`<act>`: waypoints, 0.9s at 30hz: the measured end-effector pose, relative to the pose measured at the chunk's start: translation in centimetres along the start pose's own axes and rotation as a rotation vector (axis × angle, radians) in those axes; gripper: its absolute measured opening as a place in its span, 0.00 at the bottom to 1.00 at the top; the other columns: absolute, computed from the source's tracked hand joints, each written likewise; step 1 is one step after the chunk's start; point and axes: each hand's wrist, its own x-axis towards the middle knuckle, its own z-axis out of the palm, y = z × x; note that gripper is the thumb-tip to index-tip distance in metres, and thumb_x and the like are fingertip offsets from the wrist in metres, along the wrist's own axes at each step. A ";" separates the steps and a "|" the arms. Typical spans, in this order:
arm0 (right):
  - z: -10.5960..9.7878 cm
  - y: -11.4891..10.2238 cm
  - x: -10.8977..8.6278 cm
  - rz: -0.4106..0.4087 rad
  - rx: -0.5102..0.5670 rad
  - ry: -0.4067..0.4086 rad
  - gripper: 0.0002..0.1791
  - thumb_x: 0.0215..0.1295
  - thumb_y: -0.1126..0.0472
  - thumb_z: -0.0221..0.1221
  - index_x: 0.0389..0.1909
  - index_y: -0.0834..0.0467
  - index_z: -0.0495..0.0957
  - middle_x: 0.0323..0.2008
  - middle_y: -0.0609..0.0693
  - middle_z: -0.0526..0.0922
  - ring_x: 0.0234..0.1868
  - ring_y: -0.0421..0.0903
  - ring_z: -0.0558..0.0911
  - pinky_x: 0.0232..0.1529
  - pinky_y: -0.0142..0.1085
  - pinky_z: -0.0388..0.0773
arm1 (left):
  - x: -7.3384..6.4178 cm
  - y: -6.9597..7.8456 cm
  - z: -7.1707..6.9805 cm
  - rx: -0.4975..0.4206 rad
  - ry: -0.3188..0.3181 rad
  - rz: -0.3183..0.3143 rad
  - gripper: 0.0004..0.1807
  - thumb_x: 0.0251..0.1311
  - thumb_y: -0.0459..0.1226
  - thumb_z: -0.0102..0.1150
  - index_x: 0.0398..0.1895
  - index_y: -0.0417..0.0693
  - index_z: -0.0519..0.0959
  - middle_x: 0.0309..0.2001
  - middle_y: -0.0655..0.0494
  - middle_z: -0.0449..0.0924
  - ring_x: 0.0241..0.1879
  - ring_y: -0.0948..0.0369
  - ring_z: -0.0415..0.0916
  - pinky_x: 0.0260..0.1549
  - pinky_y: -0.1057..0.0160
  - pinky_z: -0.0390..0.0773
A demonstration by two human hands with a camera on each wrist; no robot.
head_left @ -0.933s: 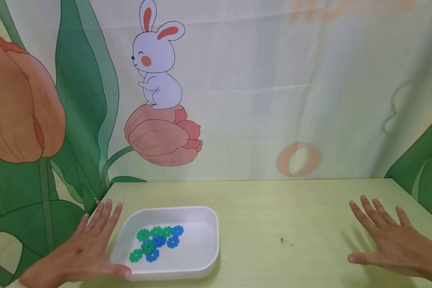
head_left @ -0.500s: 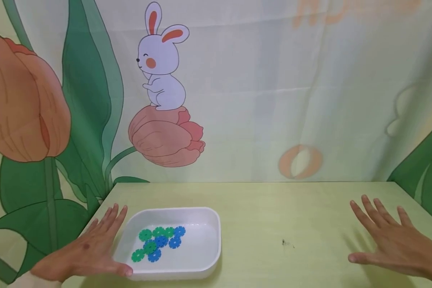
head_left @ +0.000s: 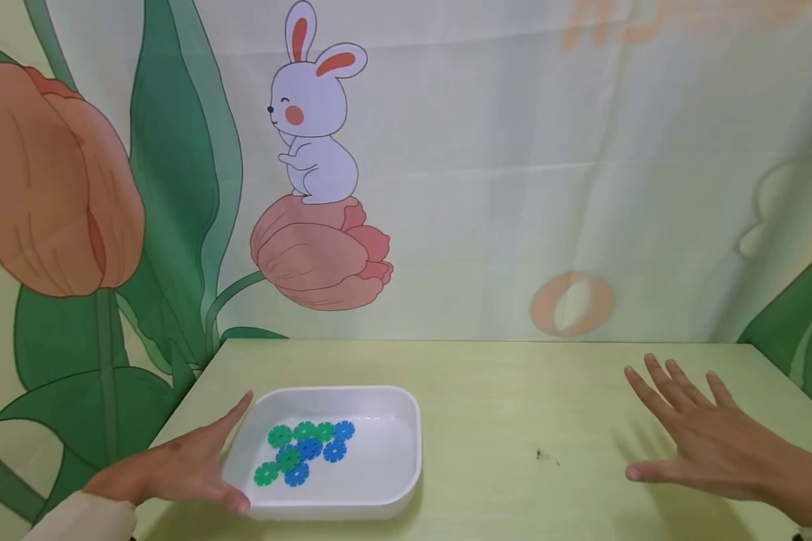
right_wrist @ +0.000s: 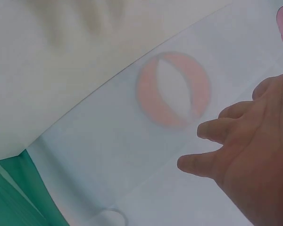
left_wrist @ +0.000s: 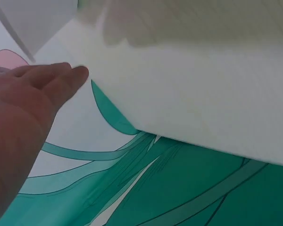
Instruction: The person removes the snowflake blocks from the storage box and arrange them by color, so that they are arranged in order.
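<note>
A white plastic tray [head_left: 386, 502] stands at the left of the table. Inside lie several notched, snowflake-like plastic discs, green ones [head_left: 280, 436] and blue ones [head_left: 334, 451], some overlapping. My left hand [head_left: 183, 462] is at the tray's left side, thumb by the front left corner and fingers extended along the wall; whether it touches cannot be told. The left wrist view shows that hand [left_wrist: 26, 103] below the tray's corner [left_wrist: 37, 23]. Over the table's right part hovers my right hand [head_left: 710, 443], fingers spread, holding nothing. It also appears in the right wrist view [right_wrist: 259, 146].
The pale yellow-green table [head_left: 487, 406] has a small dark mark [head_left: 540, 454] right of the tray. Behind it hangs a printed cloth [head_left: 460, 188] with a rabbit, tulips and leaves.
My left hand has turned edge-on and come in closer against the tray's side. The right hand has shifted left and slightly up. The tray sits a little further right in the view, along with the background.
</note>
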 end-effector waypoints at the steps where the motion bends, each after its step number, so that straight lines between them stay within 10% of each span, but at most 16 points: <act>1: 0.0 -0.1 0.2 -0.008 0.000 0.003 0.65 0.57 0.32 0.64 0.80 0.51 0.30 0.77 0.65 0.36 0.76 0.69 0.42 0.64 0.57 0.13 | 0.1 0.0 0.1 -0.002 -0.008 -0.004 0.76 0.42 0.54 0.80 0.77 0.32 0.31 0.73 0.27 0.51 0.65 0.39 0.63 0.55 0.36 0.70; 12: -0.7 -2.3 2.7 -0.058 0.099 -0.035 0.64 0.57 0.29 0.62 0.81 0.54 0.35 0.78 0.65 0.40 0.76 0.67 0.46 0.70 0.54 0.20 | 1.1 -0.7 0.2 -0.123 -0.104 -0.065 0.77 0.45 0.54 0.79 0.77 0.36 0.27 0.74 0.31 0.45 0.63 0.43 0.59 0.59 0.40 0.64; 27: -0.9 -8.1 8.7 -0.166 0.399 -0.171 0.61 0.59 0.29 0.60 0.81 0.55 0.40 0.79 0.58 0.44 0.76 0.60 0.52 0.67 0.60 0.55 | 1.2 -1.5 0.8 -0.238 -0.149 -0.101 0.75 0.50 0.57 0.74 0.77 0.42 0.22 0.73 0.34 0.43 0.61 0.44 0.58 0.58 0.44 0.64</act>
